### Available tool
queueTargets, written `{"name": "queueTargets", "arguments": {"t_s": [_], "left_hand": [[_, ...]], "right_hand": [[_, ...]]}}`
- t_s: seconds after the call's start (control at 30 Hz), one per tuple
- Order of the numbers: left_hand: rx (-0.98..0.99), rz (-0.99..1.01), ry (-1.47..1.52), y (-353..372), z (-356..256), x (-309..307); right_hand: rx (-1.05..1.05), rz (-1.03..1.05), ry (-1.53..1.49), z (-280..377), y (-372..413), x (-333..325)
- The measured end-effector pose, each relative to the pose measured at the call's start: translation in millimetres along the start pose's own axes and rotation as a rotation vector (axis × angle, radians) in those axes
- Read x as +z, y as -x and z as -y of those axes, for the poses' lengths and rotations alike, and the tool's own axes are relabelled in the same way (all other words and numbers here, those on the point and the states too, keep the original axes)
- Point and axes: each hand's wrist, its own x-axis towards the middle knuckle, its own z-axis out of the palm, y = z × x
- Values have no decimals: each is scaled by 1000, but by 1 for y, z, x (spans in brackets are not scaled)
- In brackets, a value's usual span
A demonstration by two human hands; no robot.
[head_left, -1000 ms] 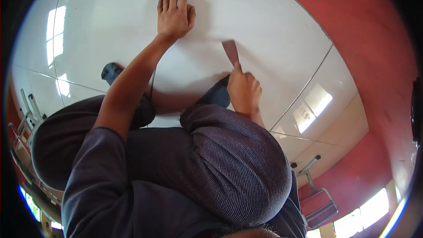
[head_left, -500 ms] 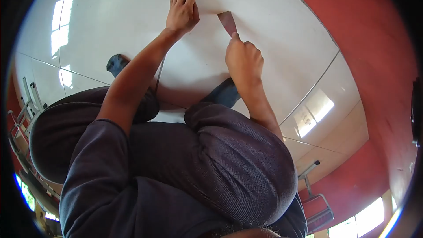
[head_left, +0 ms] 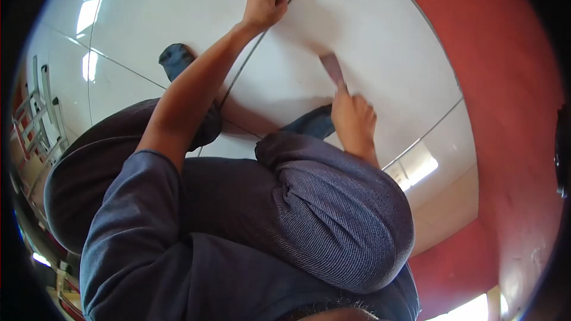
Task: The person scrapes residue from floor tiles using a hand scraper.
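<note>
A putty knife (head_left: pixel 332 68) is gripped in my right hand (head_left: pixel 355 120), its flat blade pointing up and to the left above the white tiled floor (head_left: pixel 380 41). The blade looks slightly smeared by motion. My left hand (head_left: pixel 266 5) is farther forward, beside the dark joint line (head_left: pixel 253 53) between two tiles. Its fingers are bent, with the fingertips drawn together at the line; whatever may be between them cannot be made out. Both of my feet, in dark socks (head_left: pixel 176 59), rest on the floor under my bent knees.
A red wall (head_left: pixel 505 83) borders the tiles on the right. Metal frames (head_left: pixel 41 104), perhaps of chairs, stand at the far left. Bright window reflections (head_left: pixel 416 169) lie on the glossy tiles.
The view has shifted. My right hand has drawn the putty knife back toward me, and my left hand has gone from flatter, spread fingers to bent ones along the joint line.
</note>
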Motion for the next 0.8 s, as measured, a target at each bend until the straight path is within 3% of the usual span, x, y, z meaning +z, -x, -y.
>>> {"name": "queueTargets", "arguments": {"t_s": [0.03, 0.17, 0.23, 0.4, 0.5, 0.53, 0.63, 0.7, 0.8], "left_hand": [[-145, 24, -9, 1, -3, -8], [-164, -228, 121, 15, 11, -3], [-166, -188, 124, 25, 15, -12], [-372, -359, 270, 31, 36, -39], [-311, -326, 58, 31, 44, -33], [-281, -331, 62, 31, 45, -30], [-268, -363, 117, 34, 51, -35], [-347, -400, 244, 30, 47, -38], [-384, -336, 154, 26, 46, -37]], "right_hand": [[-7, -13, 18, 3, -4, -4], [-105, -83, 47, 16, -36, -5], [-194, -158, 70, 28, -59, -7], [-123, 19, 155, 11, -9, -1], [-228, -1, 152, 25, -22, -2], [-284, -111, 114, 36, -35, -2], [-348, -190, 147, 55, -49, -9], [-312, -125, 171, 40, -28, -6], [-199, 9, 229, 30, -12, -7]]}}
